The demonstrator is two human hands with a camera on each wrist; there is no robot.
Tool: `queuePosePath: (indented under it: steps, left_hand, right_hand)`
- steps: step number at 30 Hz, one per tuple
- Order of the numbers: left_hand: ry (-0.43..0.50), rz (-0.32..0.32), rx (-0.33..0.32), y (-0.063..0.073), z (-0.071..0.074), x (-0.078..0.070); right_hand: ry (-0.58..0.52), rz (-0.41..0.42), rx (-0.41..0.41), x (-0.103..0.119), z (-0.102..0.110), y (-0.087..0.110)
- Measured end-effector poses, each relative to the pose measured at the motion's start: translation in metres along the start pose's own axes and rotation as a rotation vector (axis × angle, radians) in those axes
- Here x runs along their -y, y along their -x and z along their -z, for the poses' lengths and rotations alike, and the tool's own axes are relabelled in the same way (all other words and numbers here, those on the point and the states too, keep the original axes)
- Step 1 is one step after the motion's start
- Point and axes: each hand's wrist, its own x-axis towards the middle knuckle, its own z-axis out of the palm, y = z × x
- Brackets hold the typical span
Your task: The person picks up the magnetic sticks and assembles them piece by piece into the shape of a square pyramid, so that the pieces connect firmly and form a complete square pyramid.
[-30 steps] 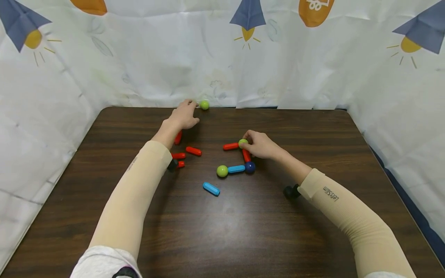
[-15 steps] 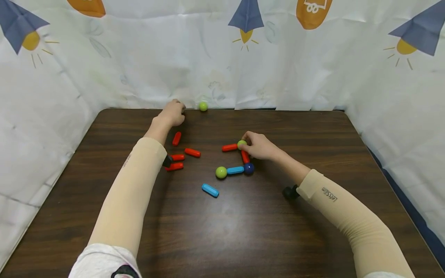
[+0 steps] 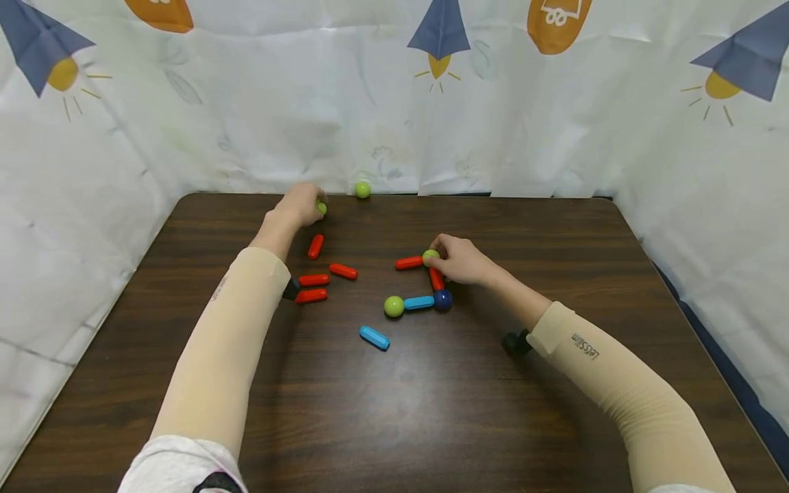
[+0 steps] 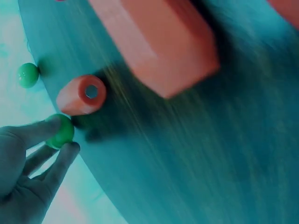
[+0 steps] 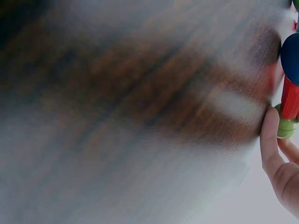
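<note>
Near the table's back edge my left hand (image 3: 300, 205) pinches a green ball (image 4: 65, 132) between thumb and fingertips. A second green ball (image 3: 362, 190) lies to its right at the back edge. My right hand (image 3: 464, 259) holds another green ball (image 3: 431, 257), a corner of a joined chain. From that ball one red rod (image 3: 409, 263) points left, and another red rod (image 3: 436, 279) runs down to a dark blue ball (image 3: 442, 300). A light blue rod (image 3: 419, 302) links the blue ball to a green ball (image 3: 394, 306) at the chain's left end.
Several loose red rods lie below the left hand, among them one red rod (image 3: 316, 246) and another red rod (image 3: 343, 271). A loose light blue rod (image 3: 374, 337) lies in front of the chain. A white curtain (image 3: 277, 103) hangs behind the table (image 3: 431, 411).
My left hand has moved left and slightly nearer, away from the ball at the back edge; a green ball now shows in its fingers. The right hand has stayed on the chain.
</note>
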Motion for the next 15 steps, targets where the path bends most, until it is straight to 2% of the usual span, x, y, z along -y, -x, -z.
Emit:
queuePosePath:
  steps: [7,15]
  left_hand:
    - [0.028,-0.017,0.007,0.005,-0.003,0.004]
    - [0.082,-0.063,0.027,0.012,-0.006,-0.011]
  right_hand:
    - [-0.002,-0.006,0.007,0.002,0.001,0.002]
    - [-0.002,0.002,0.013,0.002,0.0,0.0]
